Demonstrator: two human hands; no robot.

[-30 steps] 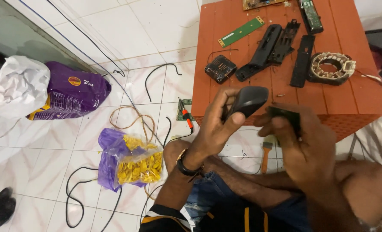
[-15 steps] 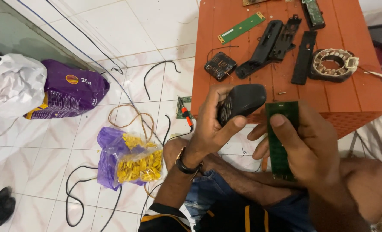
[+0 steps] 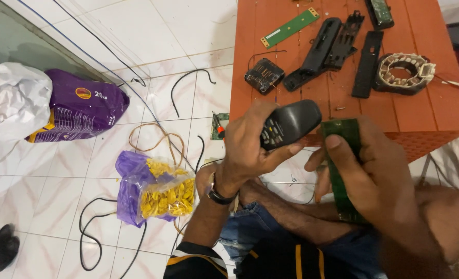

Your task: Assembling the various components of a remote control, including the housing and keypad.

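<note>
My left hand (image 3: 250, 147) grips a black remote control shell (image 3: 290, 123), its button side turned toward me, just in front of the orange table (image 3: 436, 116). My right hand (image 3: 374, 178) holds a long green circuit board (image 3: 341, 170) upright beside the shell, thumb pressed on its top end. The two parts sit close together but apart. A watch is on my left wrist.
On the table lie black plastic casing pieces (image 3: 325, 49), a small black module (image 3: 264, 75), a thin green board strip (image 3: 290, 27), a black bar (image 3: 367, 64) and a wound motor stator (image 3: 405, 72). On the tiled floor: purple bag (image 3: 79, 108), white bag (image 3: 12, 101), bag of yellow pieces (image 3: 162, 194), loose cables (image 3: 92, 232).
The green board came out from behind the shell and now stands lower in my right hand. My left hand turned the black shell and brought it slightly down and left.
</note>
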